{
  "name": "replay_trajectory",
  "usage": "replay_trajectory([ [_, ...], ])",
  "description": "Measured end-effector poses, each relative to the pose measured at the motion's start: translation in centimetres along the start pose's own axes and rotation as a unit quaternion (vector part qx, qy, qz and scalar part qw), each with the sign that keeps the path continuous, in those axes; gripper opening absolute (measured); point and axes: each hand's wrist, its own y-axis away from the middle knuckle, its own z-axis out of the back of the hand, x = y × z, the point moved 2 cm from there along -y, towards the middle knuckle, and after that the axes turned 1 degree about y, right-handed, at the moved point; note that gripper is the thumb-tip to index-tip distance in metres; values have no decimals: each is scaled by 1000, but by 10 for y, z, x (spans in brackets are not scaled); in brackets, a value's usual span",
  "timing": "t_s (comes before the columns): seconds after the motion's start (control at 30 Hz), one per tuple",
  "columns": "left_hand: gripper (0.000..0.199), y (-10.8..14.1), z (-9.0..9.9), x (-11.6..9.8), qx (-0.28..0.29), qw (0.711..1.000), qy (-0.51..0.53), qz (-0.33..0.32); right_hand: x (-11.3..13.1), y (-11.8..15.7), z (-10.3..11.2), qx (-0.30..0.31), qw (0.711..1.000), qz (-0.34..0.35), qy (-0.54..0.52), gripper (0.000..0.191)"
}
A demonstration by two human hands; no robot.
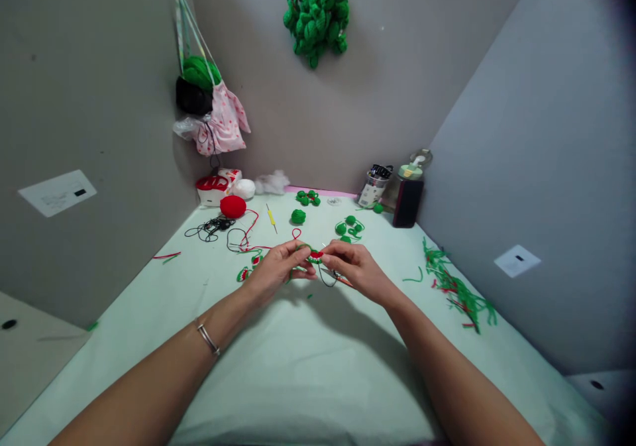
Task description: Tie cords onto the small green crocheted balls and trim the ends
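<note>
Between my two hands, above the table, is a small crocheted piece (315,256) in green, white and red, with a black strand (325,281) hanging from it. The fingers of my left hand (283,264) pinch its left side. My right hand (360,267) closes at the piece's right edge; what its fingertips grip is too small to make out. An orange-red thin item (344,281) shows beneath the right fingers. Two similar crocheted pieces (243,274) lie beside my left hand. A red yarn ball (233,207) trails a strand toward that hand.
A yellow-handled hook (271,216), green yarn ball (298,217) and green crocheted parts (350,226) lie farther back. Black cord (211,228) is tangled at left. Yarn scraps (460,290) spread along the right. A pen cup (373,187) and dark phone-like slab (408,203) stand at the back.
</note>
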Motion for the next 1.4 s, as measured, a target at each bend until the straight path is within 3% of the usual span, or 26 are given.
replay_trajectory([
  [0.2,22,1,-2,-4,-33,999,-14,-13,1,0,-3,-23,1000,0,21,26],
  [0.4,21,-3,6,0,-81,996,-6,-23,0,3,0,-108,984,54,130,29],
  [0.5,22,-4,8,1,-94,995,-5,-22,3,6,-3,-143,957,115,223,16],
  [0.6,22,-4,8,1,-99,995,-9,-20,7,9,-7,-162,907,176,347,21],
  [0.7,21,-4,7,1,-99,995,-17,-18,8,10,-9,-160,868,185,433,23],
  [0.93,20,-4,7,3,-95,995,-31,-19,7,10,-10,-148,845,175,483,24],
  [1.1,18,-3,9,1,-83,996,-37,-12,7,10,-9,-136,863,155,461,25],
  [1.3,19,-1,4,-6,-46,999,8,27,0,5,-1,-101,955,99,260,15],
  [1.4,20,-1,4,-7,-34,999,28,31,-3,1,1,-86,983,75,147,12],
])
